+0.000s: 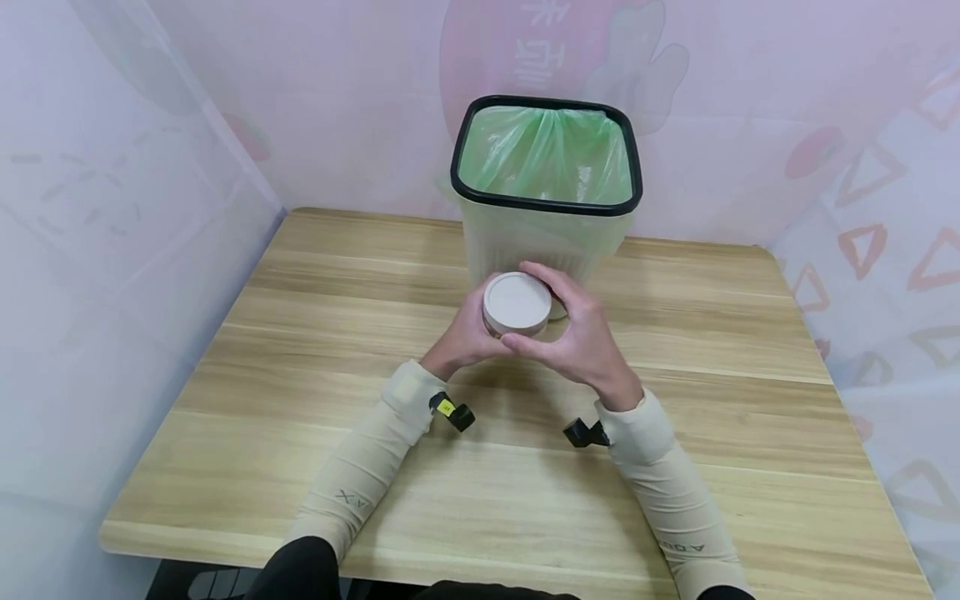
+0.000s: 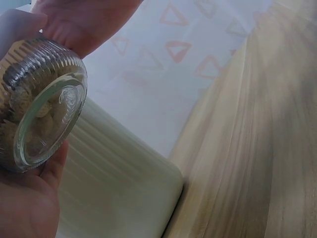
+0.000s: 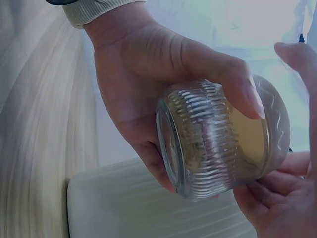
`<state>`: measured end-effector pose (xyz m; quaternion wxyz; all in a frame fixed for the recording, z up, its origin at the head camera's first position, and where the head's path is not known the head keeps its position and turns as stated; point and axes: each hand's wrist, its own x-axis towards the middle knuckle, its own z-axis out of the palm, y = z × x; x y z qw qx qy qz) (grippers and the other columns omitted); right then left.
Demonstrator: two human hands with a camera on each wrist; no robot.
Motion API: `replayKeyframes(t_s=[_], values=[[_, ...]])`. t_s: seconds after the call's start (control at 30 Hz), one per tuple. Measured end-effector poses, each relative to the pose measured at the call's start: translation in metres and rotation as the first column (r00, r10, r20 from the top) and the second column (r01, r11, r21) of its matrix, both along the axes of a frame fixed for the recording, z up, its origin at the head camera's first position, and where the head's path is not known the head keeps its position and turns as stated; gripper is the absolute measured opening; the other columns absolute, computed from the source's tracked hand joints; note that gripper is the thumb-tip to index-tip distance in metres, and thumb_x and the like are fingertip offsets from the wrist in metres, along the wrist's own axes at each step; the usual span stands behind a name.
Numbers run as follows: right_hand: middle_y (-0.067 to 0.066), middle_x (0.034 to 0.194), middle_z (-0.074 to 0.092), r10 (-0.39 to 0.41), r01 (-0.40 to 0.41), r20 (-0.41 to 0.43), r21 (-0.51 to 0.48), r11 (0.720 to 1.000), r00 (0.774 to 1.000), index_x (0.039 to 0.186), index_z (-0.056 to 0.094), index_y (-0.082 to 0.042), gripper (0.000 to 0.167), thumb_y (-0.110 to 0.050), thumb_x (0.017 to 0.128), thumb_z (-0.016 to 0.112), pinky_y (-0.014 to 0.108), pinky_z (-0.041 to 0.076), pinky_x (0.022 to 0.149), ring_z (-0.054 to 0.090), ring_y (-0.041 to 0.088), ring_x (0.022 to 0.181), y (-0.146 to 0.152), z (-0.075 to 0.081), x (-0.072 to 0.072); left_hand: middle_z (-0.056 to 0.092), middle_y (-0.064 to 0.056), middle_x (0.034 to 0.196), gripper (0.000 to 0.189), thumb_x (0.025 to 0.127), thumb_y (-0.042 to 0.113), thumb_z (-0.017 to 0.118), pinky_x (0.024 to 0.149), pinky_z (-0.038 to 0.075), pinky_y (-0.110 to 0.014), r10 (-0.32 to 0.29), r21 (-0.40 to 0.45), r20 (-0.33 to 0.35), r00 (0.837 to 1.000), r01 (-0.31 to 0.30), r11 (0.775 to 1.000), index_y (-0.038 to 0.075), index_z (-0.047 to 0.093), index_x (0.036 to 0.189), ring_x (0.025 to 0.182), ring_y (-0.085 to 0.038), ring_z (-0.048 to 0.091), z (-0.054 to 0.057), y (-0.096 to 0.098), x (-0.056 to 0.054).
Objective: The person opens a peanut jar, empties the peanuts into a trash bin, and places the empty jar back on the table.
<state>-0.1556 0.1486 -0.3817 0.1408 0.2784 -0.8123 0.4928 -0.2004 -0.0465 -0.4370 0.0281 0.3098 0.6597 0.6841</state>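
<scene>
A ribbed glass jar (image 3: 205,144) with brownish contents is held up above the table, close to the front of the bin. A pale round lid (image 1: 517,302) tops it. My left hand (image 1: 472,335) grips the jar body from the left, its thumb lying across the glass in the right wrist view. My right hand (image 1: 577,342) curves round the lid from the right, thumb on the near side and forefinger on the far side. In the left wrist view the clear jar base (image 2: 52,121) faces the camera.
Behind the hands, a translucent bin (image 1: 540,237) with a black rim (image 1: 551,205) and green liner (image 1: 543,154) stands at the back of the wooden table (image 1: 337,308). Printed curtains (image 1: 337,108) hang behind and at the sides. Each wrist carries a small black camera (image 1: 588,433).
</scene>
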Motion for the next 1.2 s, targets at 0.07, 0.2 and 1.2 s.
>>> replayKeyframes(t_s=[0.07,0.2,1.2], values=[[0.009,0.144,0.064,-0.037,0.037,-0.015,0.007,0.999,0.999,0.148,0.057,-0.006,0.087,-0.029,0.073,0.097,0.043,0.047,0.116,0.060,0.022,0.133,0.000,0.000,0.001,0.057,-0.029,0.140,0.089,0.067,0.001,0.087,0.119,0.044,-0.044,0.004,-0.005,0.001,1.000,-0.004,1.000,-0.007,0.046,0.146,0.130,-0.028,0.056,0.000,0.001,0.000],[0.011,0.129,0.067,-0.131,0.132,-0.056,0.014,0.991,0.990,0.138,0.062,-0.002,0.084,-0.033,0.070,0.099,0.045,0.050,0.108,0.062,0.024,0.121,0.001,0.001,0.001,0.056,-0.029,0.140,0.086,0.069,0.004,0.086,0.119,0.045,-0.049,0.008,-0.011,0.009,1.000,-0.008,1.000,-0.007,0.046,0.145,0.131,-0.032,0.055,0.000,0.002,0.000],[0.007,0.128,0.069,-0.073,0.075,-0.060,0.030,0.997,0.996,0.132,0.068,-0.006,0.072,-0.028,0.071,0.098,0.035,0.053,0.103,0.063,0.020,0.116,0.009,0.006,0.000,0.058,-0.026,0.142,0.092,0.069,0.015,0.091,0.123,0.040,-0.050,0.033,-0.045,-0.006,0.999,-0.033,0.998,-0.005,0.047,0.147,0.134,-0.033,0.054,0.001,0.003,0.004]])
